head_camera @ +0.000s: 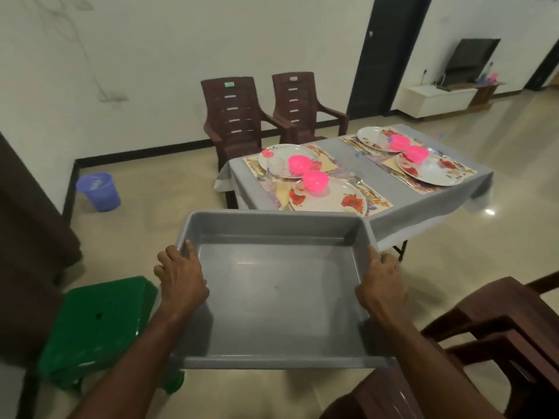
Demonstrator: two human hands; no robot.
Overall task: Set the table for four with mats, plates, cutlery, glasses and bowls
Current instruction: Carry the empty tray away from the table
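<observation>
Near camera, above floor: grey tray [272, 297] empty, left hand [181, 276] and right hand [381, 284] clamped on its side rims. Tabletop [423, 207] beyond: four plates [329, 196], pink bowls [316, 179], mats laid. Setting looks finished; judged step: carrying tray off. Next: find clear spot to set it down. Glasses, cutlery blurred, hard to confirm; tray's far wall hides tabletop's near edge.

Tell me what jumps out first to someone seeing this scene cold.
The big grey tub fills the foreground, nothing in it, gripped at its sides by the left hand and right hand. Beyond it, four pink bowls glow on flowered plates across the grey-clothed table. A green stool stands lower left, and a blue bucket sits by the wall.
</observation>
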